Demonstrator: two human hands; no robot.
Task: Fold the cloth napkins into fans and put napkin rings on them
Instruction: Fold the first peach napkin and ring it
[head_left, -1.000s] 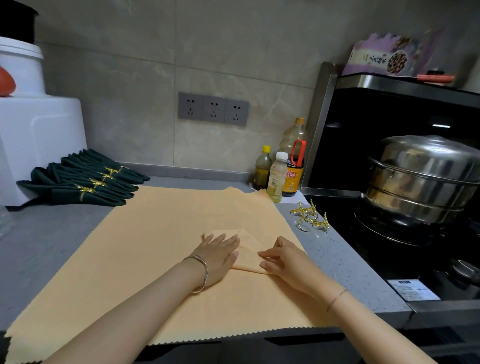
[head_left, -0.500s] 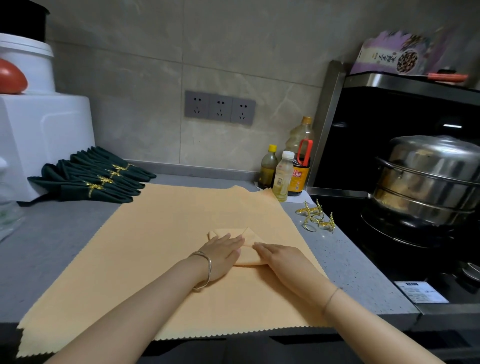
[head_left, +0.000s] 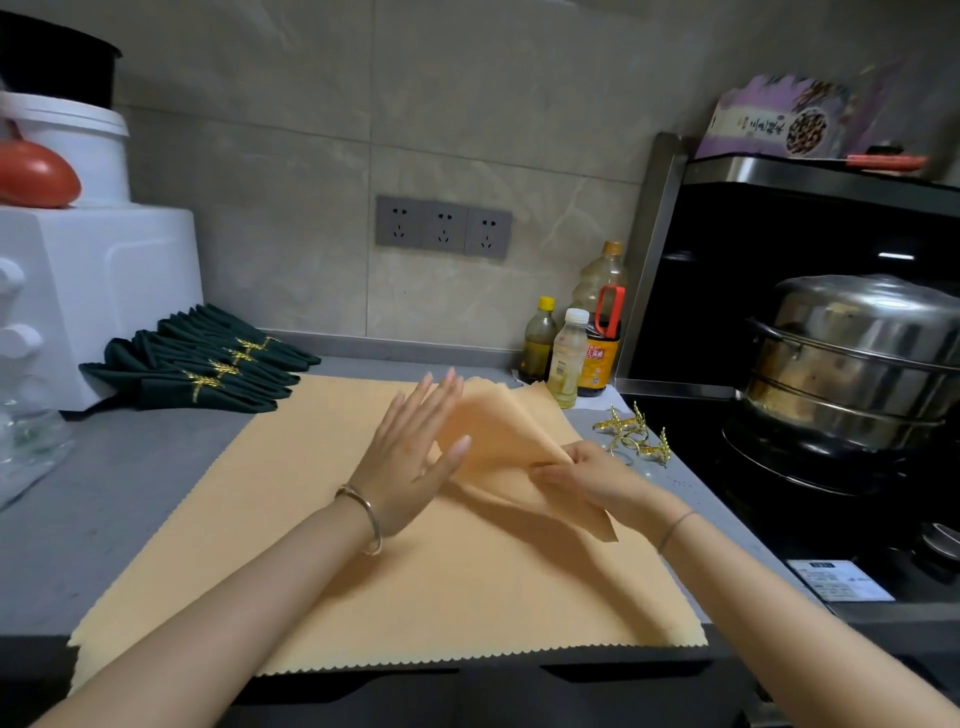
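Chinese characters on purple box and dark bottle label (too blurred to read).

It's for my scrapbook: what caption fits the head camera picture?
Right hand pinches a peach napkin above the spread cloth, flat left hand beside it, gold napkin rings nearby.

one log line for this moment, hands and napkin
step: folding | left hand: open, by orange napkin | right hand: pinches napkin edge | napkin rings: loose beside stove | green napkins: ringed

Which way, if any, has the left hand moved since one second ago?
Yes: the left hand rose off the spread cloth, toward the wall sockets.
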